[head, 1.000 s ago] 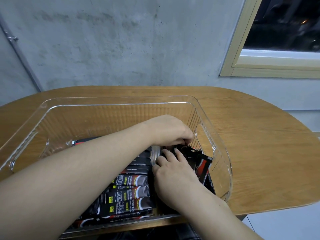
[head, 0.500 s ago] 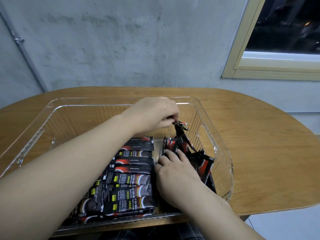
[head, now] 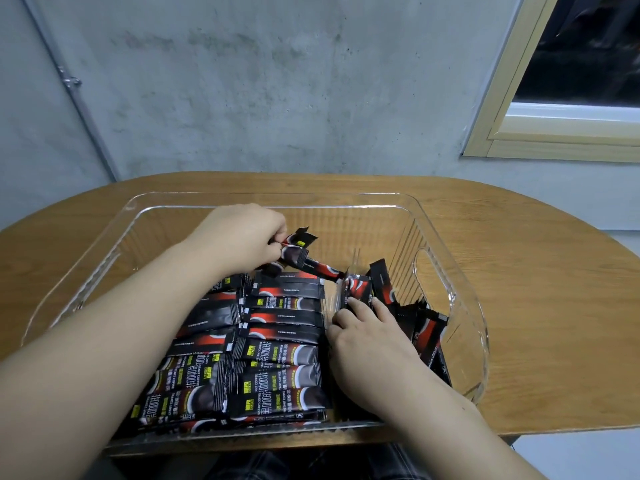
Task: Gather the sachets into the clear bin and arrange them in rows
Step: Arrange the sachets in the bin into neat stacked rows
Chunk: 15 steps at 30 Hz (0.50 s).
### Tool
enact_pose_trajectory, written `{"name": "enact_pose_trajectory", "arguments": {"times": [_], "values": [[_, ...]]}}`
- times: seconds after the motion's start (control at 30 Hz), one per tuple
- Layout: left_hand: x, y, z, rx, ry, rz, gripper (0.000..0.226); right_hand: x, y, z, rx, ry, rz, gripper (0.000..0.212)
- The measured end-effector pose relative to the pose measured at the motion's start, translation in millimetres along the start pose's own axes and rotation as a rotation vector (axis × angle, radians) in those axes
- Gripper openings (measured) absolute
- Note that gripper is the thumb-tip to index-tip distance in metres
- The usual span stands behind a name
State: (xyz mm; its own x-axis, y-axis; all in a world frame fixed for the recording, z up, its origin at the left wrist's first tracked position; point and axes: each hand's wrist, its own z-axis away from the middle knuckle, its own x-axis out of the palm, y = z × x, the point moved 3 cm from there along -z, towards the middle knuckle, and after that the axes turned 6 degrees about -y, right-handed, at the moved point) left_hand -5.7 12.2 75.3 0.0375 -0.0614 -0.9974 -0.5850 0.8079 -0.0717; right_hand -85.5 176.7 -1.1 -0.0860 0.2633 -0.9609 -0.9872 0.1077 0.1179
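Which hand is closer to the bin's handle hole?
Right. The right hand rests on loose sachets just beside the handle hole; the left hand holds sachets nearer the bin's middle.

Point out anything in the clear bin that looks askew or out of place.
In the clear plastic bin, the black-and-red coffee sachets at the right end stand tilted and jumbled against the wall, unlike the flat stacked rows of sachets on the left. The left hand holds a few lifted sachets.
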Motion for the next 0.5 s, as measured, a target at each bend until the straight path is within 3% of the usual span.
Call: {"name": "enact_pose_trajectory", "arguments": {"times": [0.2,0.5], "values": [[11,1,0,-0.138,0.052,-0.021,0.007,2,0,-1,-0.007,0.022,0.004,0.05],[12,5,3,-0.11,0.098,-0.061,0.019,3,0,0,-0.007,0.062,0.025,0.048]]}}
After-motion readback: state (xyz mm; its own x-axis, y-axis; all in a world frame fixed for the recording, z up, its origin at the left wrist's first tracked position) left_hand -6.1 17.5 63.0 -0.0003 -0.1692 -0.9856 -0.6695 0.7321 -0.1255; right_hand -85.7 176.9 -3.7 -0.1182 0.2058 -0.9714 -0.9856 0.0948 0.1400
